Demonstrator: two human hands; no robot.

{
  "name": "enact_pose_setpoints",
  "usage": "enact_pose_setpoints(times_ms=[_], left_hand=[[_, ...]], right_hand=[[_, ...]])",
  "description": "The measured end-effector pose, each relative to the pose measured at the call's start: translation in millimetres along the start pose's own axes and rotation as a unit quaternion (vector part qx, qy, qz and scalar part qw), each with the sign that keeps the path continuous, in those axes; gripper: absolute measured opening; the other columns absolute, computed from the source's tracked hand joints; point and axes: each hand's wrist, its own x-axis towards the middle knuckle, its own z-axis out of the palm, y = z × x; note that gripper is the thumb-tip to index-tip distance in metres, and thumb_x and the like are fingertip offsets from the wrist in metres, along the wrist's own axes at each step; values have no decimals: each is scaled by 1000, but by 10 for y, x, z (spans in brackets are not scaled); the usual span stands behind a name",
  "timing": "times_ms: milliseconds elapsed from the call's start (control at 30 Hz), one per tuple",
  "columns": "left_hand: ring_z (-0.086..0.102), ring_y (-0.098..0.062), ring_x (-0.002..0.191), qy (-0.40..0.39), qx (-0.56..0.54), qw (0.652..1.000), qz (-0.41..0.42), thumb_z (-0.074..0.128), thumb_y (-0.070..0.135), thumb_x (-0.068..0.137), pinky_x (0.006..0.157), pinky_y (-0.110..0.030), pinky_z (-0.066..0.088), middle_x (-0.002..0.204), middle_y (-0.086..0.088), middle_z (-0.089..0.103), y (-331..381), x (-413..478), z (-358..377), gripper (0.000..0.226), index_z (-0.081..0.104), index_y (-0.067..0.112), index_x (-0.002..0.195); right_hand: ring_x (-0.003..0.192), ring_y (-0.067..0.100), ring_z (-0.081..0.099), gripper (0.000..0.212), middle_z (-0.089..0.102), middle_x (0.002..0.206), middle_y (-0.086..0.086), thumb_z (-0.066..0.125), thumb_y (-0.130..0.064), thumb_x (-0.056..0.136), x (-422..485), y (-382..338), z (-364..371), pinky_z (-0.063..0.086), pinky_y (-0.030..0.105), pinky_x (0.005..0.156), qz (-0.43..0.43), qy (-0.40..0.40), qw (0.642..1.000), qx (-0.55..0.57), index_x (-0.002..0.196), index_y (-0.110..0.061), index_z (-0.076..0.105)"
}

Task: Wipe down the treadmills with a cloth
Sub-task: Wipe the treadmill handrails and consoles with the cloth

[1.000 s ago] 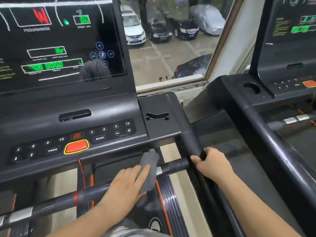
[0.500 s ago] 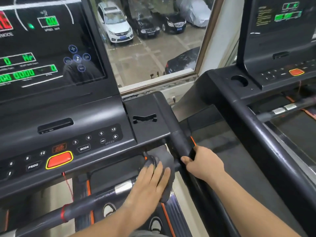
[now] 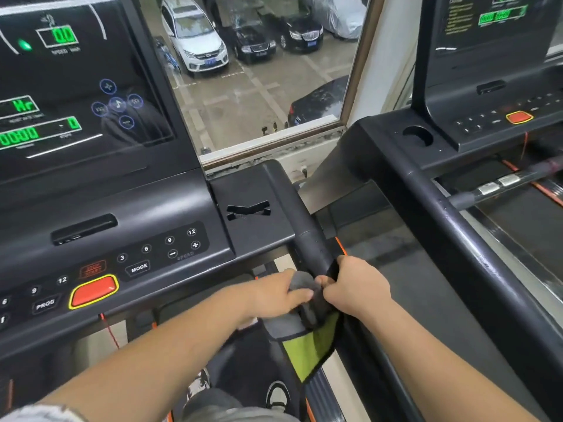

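Note:
I stand on a black treadmill with a lit console (image 3: 100,208) on the left. Its right handrail (image 3: 310,239) runs down toward me. A cloth (image 3: 307,336), grey on one side and yellow-green on the other, hangs at the junction of the handrail and the crossbar. My left hand (image 3: 280,293) pinches the cloth's grey upper part. My right hand (image 3: 356,287) grips the cloth's dark top edge against the handrail. The two hands touch each other. The crossbar is hidden behind my left forearm.
A second treadmill (image 3: 457,226) stands close on the right, with its own console (image 3: 499,102) and a cup hole (image 3: 417,137). A window (image 3: 253,71) ahead looks down on parked cars. My shoes (image 3: 274,394) rest on the belt below.
My left hand slid the cloth right along the crossbar to the handrail. My right hand left its bare grip on the rail and took hold of the cloth, which now hangs unfolded.

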Motion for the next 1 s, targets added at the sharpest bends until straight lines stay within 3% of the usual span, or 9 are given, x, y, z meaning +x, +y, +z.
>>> enact_pose_setpoints(times_ms=[67,167,300,400,500,633,733,900,1000], left_hand=[[63,-32,94,148,204,964,-81,66,45,90,79,-40,47,111,-10,60,52,2,429,60,46,13,137],[57,-33,80,188,349,913,-95,75,24,64,69,-44,49,100,-17,55,25,-14,923,93,40,-2,146],[62,-30,84,194,297,935,11,77,52,74,70,-43,54,102,-8,59,-128,89,569,80,47,9,135],[66,-25,106,-48,-50,998,4,62,64,88,98,-45,53,108,-1,67,-283,232,67,48,53,25,116],[67,-22,118,-167,-265,947,-73,68,66,82,111,-46,48,121,-3,74,-339,225,-180,63,70,17,123],[65,-22,108,13,-7,999,-41,59,70,82,100,-44,51,121,0,66,-308,220,96,66,54,24,130],[64,-33,86,226,271,935,-30,82,46,71,73,-46,54,106,-12,61,-116,93,704,92,39,6,141],[63,-31,83,198,318,927,-21,83,49,69,69,-44,54,102,-12,59,-51,111,671,95,44,1,141],[62,-28,102,62,91,992,57,58,55,95,88,-42,51,112,-3,58,-186,119,225,40,44,27,120]], right_hand=[[101,28,65,37,64,107,2,62,-53,89,1,15,8,46,33,73,3,1,1000,6,102,-19,58],[97,26,65,37,64,103,0,63,-54,89,-11,26,11,48,33,73,10,-3,1000,17,101,-20,57],[97,26,65,36,64,103,0,62,-54,90,12,11,-4,48,33,72,5,-2,1000,16,101,-20,58],[101,28,65,35,64,106,1,63,-53,89,13,18,-20,46,33,73,16,-19,1000,12,102,-20,58],[102,28,64,33,64,107,1,63,-51,88,-8,-12,-20,47,34,74,14,-25,1000,13,98,-21,56],[104,29,63,34,63,107,2,62,-52,88,-7,1,-17,49,35,78,10,-11,1000,21,93,-21,50],[105,28,63,37,64,107,1,64,-56,87,16,26,-18,50,35,80,15,-18,999,28,96,-21,52],[100,26,65,35,64,105,1,64,-53,89,47,8,-16,49,33,75,13,-18,999,27,97,-21,53],[102,28,64,35,64,106,1,64,-52,89,56,9,-35,49,34,76,18,-32,999,11,99,-20,54]])
